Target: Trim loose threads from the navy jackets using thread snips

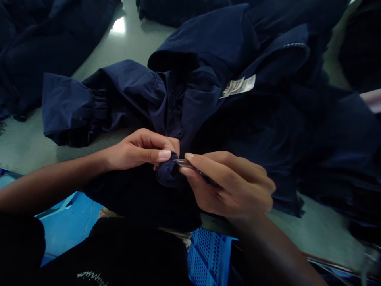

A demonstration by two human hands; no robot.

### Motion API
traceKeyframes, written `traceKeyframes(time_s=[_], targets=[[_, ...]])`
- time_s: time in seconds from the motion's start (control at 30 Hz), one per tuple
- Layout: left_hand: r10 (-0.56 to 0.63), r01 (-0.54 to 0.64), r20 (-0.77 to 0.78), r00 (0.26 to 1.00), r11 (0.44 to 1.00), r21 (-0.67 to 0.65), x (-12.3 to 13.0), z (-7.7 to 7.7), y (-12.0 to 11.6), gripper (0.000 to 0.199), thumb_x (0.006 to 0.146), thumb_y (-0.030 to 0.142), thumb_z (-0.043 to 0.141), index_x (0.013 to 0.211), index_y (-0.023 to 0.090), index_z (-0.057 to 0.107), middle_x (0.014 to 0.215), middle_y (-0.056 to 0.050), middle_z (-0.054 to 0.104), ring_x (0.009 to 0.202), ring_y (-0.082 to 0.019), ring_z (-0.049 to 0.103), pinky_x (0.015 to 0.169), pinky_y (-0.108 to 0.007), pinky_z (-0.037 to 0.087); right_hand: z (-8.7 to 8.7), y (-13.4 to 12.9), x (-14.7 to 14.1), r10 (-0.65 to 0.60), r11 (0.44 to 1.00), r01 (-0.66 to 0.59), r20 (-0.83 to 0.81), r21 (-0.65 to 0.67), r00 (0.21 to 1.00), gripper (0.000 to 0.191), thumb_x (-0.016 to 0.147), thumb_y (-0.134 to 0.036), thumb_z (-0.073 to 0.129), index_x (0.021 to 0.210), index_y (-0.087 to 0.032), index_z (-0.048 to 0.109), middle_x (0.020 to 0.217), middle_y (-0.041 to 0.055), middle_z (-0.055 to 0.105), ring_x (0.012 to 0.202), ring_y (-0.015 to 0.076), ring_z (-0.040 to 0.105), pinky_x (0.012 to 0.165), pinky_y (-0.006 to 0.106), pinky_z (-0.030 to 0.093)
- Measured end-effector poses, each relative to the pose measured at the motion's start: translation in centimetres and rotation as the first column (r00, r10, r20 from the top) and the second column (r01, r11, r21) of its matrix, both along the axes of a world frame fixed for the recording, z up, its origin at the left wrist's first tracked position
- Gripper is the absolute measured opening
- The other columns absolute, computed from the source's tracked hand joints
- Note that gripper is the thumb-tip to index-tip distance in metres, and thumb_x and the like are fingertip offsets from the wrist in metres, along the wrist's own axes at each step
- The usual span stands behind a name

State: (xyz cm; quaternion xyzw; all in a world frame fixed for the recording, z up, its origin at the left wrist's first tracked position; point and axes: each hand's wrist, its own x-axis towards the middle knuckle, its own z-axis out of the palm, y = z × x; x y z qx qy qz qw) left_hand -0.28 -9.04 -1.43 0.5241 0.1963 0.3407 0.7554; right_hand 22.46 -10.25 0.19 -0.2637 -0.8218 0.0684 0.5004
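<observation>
I have a bunched navy fold (168, 171) at the centre of my view, a tight knot of fabric belonging to a navy jacket (190, 99) and lying just above the person's lap. The left grip (139, 151) is clamped on it, with thumb and fingers pressed together around the fold. The right grip (229, 182) is closed on a slim metal tool (190, 167), held like a pencil with its tip against the fold. I can't tell whether it's tweezers, a pick or small snips, as the fingers hide most of it.

For close work like this, I'd keep the fold pinched firm and steady, with the metal tip low and controlled so it doesn't snag the cloth.

A gathered sleeve cuff (70, 109) reaches out to the left of the jacket. Above the fold, a white label (238, 85) shows a small red mark, but I can't read its print, and no brand is legible. More navy garments (333, 147) crowd the pale green counter (26, 139). A blue perforated plastic crate (208, 258) sits at the bottom of the view.
</observation>
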Motion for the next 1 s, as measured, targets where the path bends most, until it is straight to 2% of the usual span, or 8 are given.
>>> traceKeyframes(time_s=[0.17, 0.33, 0.43, 0.5, 0.63, 0.73, 0.87, 1.0], targets=[[0.014, -0.013, -0.032, 0.999, 1.000, 0.017, 0.2, 0.4, 0.0, 0.033, 0.096, 0.041, 0.070, 0.078, 0.013, 0.071, 0.081, -0.007, 0.061, 0.073, -0.015, 0.058, 0.067, -0.031, 0.049, 0.1, 0.0, 0.0, -0.011, 1.000, 0.011, -0.001, 0.002, 1.000, 0.024, 0.081, -0.015, 0.086, 0.099, -0.024, 0.075, 0.063, -0.0048, 0.072, 0.049, 0.0130, 0.067, 0.038, 0.023, 0.052], [-0.002, 0.003, 0.031, 1.000, 1.000, -0.002, 0.4, 0.7, 0.1, 0.030, 0.098, 0.038, 0.068, 0.080, 0.014, 0.071, 0.082, -0.006, 0.061, 0.070, -0.013, 0.055, 0.065, -0.029, 0.046, -0.1, -0.1, 0.1, 0.043, 0.999, -0.043, -0.045, -0.008, 0.998, 0.021, 0.080, -0.014, 0.086, 0.097, -0.020, 0.075, 0.066, -0.0025, 0.073, 0.051, 0.0126, 0.067, 0.041, 0.022, 0.053], [-0.010, 0.010, 0.028, 1.000, 1.000, -0.015, 0.3, 0.5, 0.1, 0.028, 0.098, 0.038, 0.067, 0.082, 0.014, 0.071, 0.084, -0.007, 0.061, 0.074, -0.014, 0.056, 0.068, -0.030, 0.048, -0.2, -0.1, 0.1, 0.035, 0.997, -0.041, -0.084, -0.067, 0.996, 0.022, 0.082, -0.015, 0.084, 0.102, -0.019, 0.076, 0.077, 0.0020, 0.077, 0.057, 0.0146, 0.069, 0.044, 0.026, 0.054], [-0.008, 0.008, 0.001, 1.000, 1.000, 0.017, 0.3, 0.4, 0.0, 0.028, 0.099, 0.038, 0.067, 0.084, 0.014, 0.071, 0.086, -0.008, 0.062, 0.079, -0.016, 0.058, 0.071, -0.030, 0.050, -0.2, -0.1, 0.0, 0.013, 0.987, -0.030, -0.108, -0.156, 0.994, 0.022, 0.085, -0.019, 0.081, 0.106, -0.020, 0.076, 0.082, 0.0032, 0.078, 0.060, 0.0155, 0.067, 0.044, 0.028, 0.052], [-0.020, 0.031, -0.108, 0.994, 0.995, 0.097, 0.4, 0.7, -0.1, 0.025, 0.101, 0.036, 0.066, 0.092, 0.014, 0.072, 0.090, -0.007, 0.063, 0.077, -0.012, 0.057, 0.069, -0.026, 0.050, 0.0, -0.4, -0.4, 0.051, 0.910, -0.119, -0.178, -0.397, 0.983, 0.025, 0.082, -0.028, 0.087, 0.103, -0.021, 0.074, 0.079, 0.0001, 0.073, 0.057, 0.0122, 0.060, 0.047, 0.027, 0.049], [-0.034, 0.051, -0.138, 0.990, 0.991, 0.127, 0.6, 1.0, 0.0, 0.020, 0.101, 0.031, 0.067, 0.096, 0.013, 0.073, 0.088, -0.004, 0.060, 0.074, -0.010, 0.055, 0.066, -0.023, 0.048, 0.2, -0.6, -0.6, 0.056, 0.831, -0.157, -0.200, -0.533, 0.978, 0.020, 0.081, -0.020, 0.089, 0.090, -0.021, 0.071, 0.070, -0.0048, 0.066, 0.053, 0.0083, 0.055, 0.047, 0.023, 0.044], [-0.048, 0.066, -0.133, 0.990, 0.989, 0.131, 0.6, 1.1, 0.1, 0.024, 0.102, 0.034, 0.065, 0.093, 0.012, 0.071, 0.089, -0.005, 0.060, 0.074, -0.010, 0.055, 0.066, -0.023, 0.050, 0.1, -0.4, -0.5, -0.069, 0.814, -0.042, -0.167, -0.579, 0.984, 0.017, 0.089, -0.016, 0.080, 0.078, -0.021, 0.067, 0.062, -0.0071, 0.059, 0.049, 0.0061, 0.047, 0.045, 0.021, 0.039], [-0.067, 0.078, -0.094, 0.993, 0.989, 0.127, 0.5, 1.2, 0.3, 0.028, 0.103, 0.036, 0.063, 0.089, 0.013, 0.069, 0.089, -0.006, 0.061, 0.075, -0.011, 0.054, 0.069, -0.025, 0.050, -0.2, 0.0, -0.3, -0.185, 0.779, 0.071, -0.119, -0.624, 0.976, 0.016, 0.095, -0.025, 0.073, 0.080, -0.021, 0.070, 0.059, -0.0061, 0.059, 0.047, 0.0069, 0.046, 0.042, 0.020, 0.035]])
